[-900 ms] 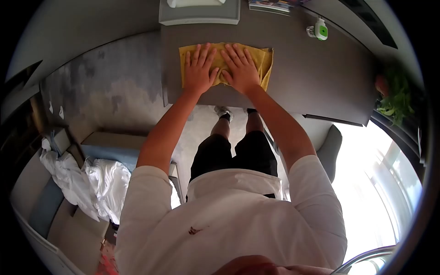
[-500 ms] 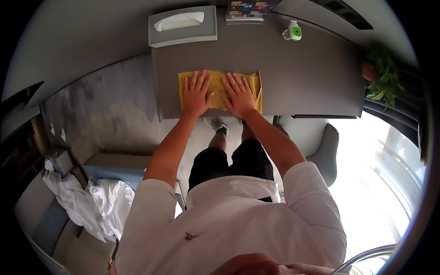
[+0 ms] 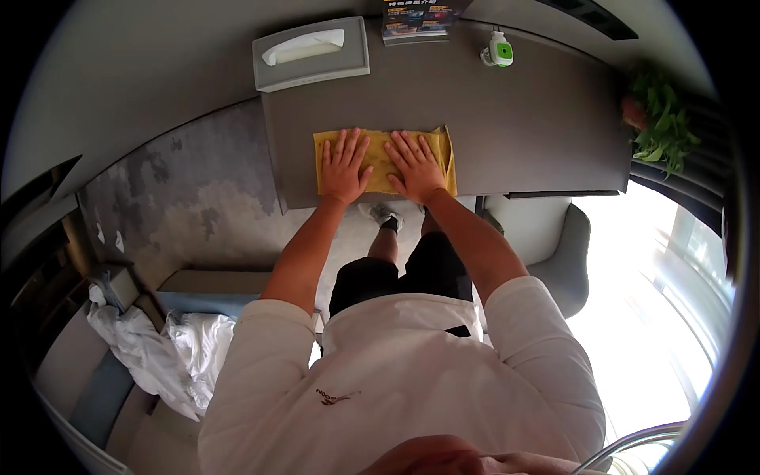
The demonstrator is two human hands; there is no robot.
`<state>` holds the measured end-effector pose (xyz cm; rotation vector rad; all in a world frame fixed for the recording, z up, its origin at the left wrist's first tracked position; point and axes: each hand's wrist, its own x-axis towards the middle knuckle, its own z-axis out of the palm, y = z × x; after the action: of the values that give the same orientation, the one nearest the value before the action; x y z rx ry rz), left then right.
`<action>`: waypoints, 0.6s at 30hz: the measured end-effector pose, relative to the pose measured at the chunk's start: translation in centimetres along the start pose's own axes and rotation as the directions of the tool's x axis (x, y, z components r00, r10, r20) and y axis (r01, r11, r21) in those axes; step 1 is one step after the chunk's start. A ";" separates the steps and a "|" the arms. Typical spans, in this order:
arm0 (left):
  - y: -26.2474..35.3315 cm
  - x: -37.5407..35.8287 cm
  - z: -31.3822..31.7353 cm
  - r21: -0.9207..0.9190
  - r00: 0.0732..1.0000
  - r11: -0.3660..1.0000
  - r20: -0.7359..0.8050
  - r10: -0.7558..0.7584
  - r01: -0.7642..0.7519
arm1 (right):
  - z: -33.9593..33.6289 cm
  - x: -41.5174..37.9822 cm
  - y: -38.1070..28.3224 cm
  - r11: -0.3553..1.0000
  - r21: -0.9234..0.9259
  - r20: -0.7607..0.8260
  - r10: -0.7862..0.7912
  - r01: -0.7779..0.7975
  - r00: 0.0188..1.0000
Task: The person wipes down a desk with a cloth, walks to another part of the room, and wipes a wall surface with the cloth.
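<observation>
A folded yellow cloth (image 3: 381, 165) lies flat on the grey-brown desk (image 3: 538, 134), close to its front edge. My left hand (image 3: 344, 168) presses on the left part of the cloth with its fingers spread. On the right part rests my right hand (image 3: 416, 165), also flat with fingers apart. The two thumbs point toward each other, with a strip of cloth showing between them. Loose folds of the cloth stick out past my right hand.
A grey tissue box (image 3: 311, 59) stands at the desk's back left. Behind are a printed stand (image 3: 417, 20) and a white-and-green device (image 3: 500, 51). A plant (image 3: 661, 127) is at the right, a grey chair (image 3: 554, 245) below the desk, white bedding (image 3: 150, 348) at lower left.
The camera view has shifted and tilted slightly. Both hands stay flat on the cloth, with little visible change in their position on it.
</observation>
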<state>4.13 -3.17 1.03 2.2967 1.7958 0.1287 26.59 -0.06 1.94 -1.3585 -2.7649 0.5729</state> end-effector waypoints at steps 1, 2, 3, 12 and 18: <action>0.1 0.1 -0.3 -0.003 1.000 1.000 0.007 -0.003 0.003 | 0.0 0.1 0.1 1.000 -0.003 -0.004 -0.003 0.003 1.000; 0.2 0.1 -0.5 -0.008 1.000 1.000 0.014 -0.007 0.007 | 0.0 0.0 0.1 1.000 -0.007 -0.006 -0.007 0.007 1.000; 0.2 0.1 -0.4 -0.009 1.000 1.000 0.016 -0.006 0.007 | 0.0 -0.1 0.0 1.000 -0.005 0.003 -0.002 0.002 1.000; -1.3 1.4 -1.0 -0.047 0.999 0.998 -0.044 0.026 -0.028 | -0.7 3.0 0.6 0.998 -0.058 0.001 -0.014 0.014 1.000; -4.7 7.2 -0.5 0.006 0.985 1.000 -0.171 -0.019 0.021 | -1.6 8.5 2.4 0.987 -0.163 -0.096 -0.024 0.008 0.995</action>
<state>1.33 4.88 -0.06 2.3358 1.9020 0.3250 23.38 8.33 1.40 -1.3517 -2.7927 0.2761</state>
